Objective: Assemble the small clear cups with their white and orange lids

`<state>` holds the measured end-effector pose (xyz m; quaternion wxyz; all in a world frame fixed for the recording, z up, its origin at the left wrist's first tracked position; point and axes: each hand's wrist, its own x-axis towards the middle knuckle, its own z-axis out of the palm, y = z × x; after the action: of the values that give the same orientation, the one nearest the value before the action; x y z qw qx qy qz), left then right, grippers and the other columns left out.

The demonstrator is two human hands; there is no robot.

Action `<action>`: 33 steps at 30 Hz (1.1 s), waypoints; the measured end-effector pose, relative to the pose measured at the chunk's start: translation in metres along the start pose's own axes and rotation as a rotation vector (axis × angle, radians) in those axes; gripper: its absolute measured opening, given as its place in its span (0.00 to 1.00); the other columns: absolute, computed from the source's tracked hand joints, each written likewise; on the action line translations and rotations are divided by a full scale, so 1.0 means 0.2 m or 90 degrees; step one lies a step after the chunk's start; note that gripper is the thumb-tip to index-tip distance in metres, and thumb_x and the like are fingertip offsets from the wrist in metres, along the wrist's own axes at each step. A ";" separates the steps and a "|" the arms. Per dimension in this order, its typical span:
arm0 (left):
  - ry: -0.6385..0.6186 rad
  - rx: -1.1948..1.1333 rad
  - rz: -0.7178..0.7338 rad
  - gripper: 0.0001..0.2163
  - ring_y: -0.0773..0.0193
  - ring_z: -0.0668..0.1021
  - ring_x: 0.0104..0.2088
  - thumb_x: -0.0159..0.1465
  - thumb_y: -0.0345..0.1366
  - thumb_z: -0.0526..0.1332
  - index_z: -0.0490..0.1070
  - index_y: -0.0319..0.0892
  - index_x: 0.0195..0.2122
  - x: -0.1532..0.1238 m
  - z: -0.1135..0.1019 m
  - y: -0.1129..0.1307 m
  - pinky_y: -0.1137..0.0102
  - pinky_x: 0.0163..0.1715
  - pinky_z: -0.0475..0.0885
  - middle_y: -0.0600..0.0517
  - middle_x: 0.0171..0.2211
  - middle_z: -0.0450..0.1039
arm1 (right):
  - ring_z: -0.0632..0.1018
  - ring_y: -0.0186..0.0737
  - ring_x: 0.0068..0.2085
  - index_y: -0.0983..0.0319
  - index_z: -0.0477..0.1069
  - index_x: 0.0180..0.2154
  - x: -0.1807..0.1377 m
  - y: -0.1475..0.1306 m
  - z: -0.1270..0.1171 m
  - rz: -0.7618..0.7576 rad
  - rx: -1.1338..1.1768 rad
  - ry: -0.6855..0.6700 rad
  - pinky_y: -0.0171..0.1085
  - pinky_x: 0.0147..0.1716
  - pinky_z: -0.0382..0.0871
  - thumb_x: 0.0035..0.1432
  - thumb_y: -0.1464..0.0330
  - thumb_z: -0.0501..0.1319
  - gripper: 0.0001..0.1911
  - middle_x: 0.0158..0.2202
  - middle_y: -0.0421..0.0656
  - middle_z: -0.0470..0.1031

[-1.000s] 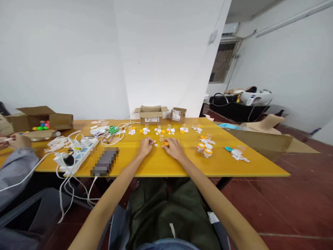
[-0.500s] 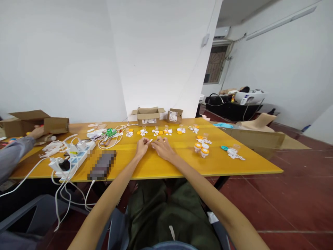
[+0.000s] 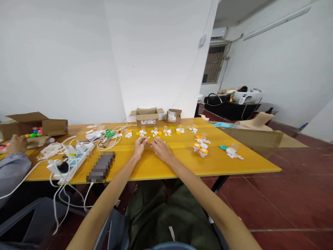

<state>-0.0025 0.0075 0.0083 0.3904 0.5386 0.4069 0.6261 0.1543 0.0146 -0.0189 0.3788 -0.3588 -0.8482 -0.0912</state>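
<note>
Both my hands rest close together over the middle of the yellow table [image 3: 234,166]. My left hand [image 3: 139,145] is closed in a pinch on a small white piece [image 3: 148,138] held just above the tabletop. Right beside it, my right hand [image 3: 159,148] has its fingers curled toward that piece; what it holds, if anything, I cannot make out. Beyond my hands runs a row of small white and orange parts [image 3: 158,132]. A few capped little jars [image 3: 201,149] with orange lids stand to the right.
Two open cardboard boxes [image 3: 147,116] stand at the table's far edge. A white power strip with tangled cables [image 3: 75,156] and a dark blurred flat item [image 3: 101,166] lie to the left. Another person's hand [image 3: 16,144] and grey sleeve reach near a box of coloured balls [image 3: 33,131].
My right hand left the orange lid and came in to meet my left hand, which lifted its white piece slightly. The other person's hand drew back from the box at left.
</note>
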 end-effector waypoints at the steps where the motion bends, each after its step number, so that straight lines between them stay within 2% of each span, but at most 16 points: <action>1: -0.004 -0.012 -0.005 0.04 0.64 0.78 0.31 0.54 0.31 0.68 0.75 0.43 0.30 0.00 0.00 0.01 0.69 0.37 0.72 0.53 0.31 0.78 | 0.74 0.44 0.41 0.57 0.73 0.37 0.00 -0.01 0.00 0.011 0.029 0.020 0.41 0.42 0.69 0.65 0.75 0.55 0.11 0.37 0.45 0.74; 7: -0.068 -0.101 -0.067 0.06 0.66 0.77 0.31 0.52 0.33 0.71 0.76 0.43 0.30 -0.02 0.02 0.03 0.72 0.35 0.70 0.53 0.32 0.78 | 0.75 0.44 0.38 0.56 0.70 0.35 0.03 -0.03 -0.02 0.109 0.220 0.149 0.40 0.39 0.71 0.65 0.72 0.53 0.09 0.36 0.44 0.73; 12: -0.116 -0.114 -0.091 0.08 0.67 0.76 0.30 0.50 0.34 0.73 0.78 0.42 0.30 -0.03 0.02 0.03 0.71 0.35 0.70 0.52 0.30 0.78 | 0.76 0.44 0.42 0.56 0.70 0.36 0.04 -0.03 -0.03 0.129 0.332 0.222 0.42 0.44 0.73 0.64 0.69 0.55 0.06 0.43 0.45 0.74; 21: -0.143 -0.061 -0.100 0.08 0.65 0.77 0.31 0.53 0.38 0.72 0.80 0.42 0.32 -0.02 0.02 0.01 0.70 0.36 0.71 0.51 0.31 0.79 | 0.78 0.46 0.40 0.56 0.70 0.36 0.03 0.00 -0.02 0.203 0.353 0.186 0.43 0.44 0.74 0.63 0.66 0.55 0.06 0.36 0.44 0.78; 26: -0.136 -0.019 -0.070 0.13 0.60 0.80 0.37 0.48 0.39 0.75 0.79 0.42 0.33 -0.02 0.02 0.00 0.67 0.39 0.74 0.49 0.34 0.81 | 0.79 0.45 0.38 0.56 0.70 0.35 0.03 0.00 -0.02 0.219 0.360 0.188 0.42 0.42 0.75 0.63 0.66 0.55 0.07 0.35 0.43 0.79; 33: -0.137 0.023 -0.034 0.11 0.58 0.80 0.36 0.49 0.40 0.74 0.79 0.41 0.30 -0.03 0.03 0.01 0.65 0.41 0.75 0.49 0.30 0.80 | 0.80 0.45 0.37 0.57 0.70 0.34 0.04 -0.01 -0.03 0.224 0.387 0.173 0.42 0.42 0.75 0.61 0.67 0.55 0.06 0.34 0.43 0.79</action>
<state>0.0050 0.0013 0.0088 0.4384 0.5987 0.3878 0.5468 0.1534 0.0142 -0.0087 0.5871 -0.3547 -0.7038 0.1846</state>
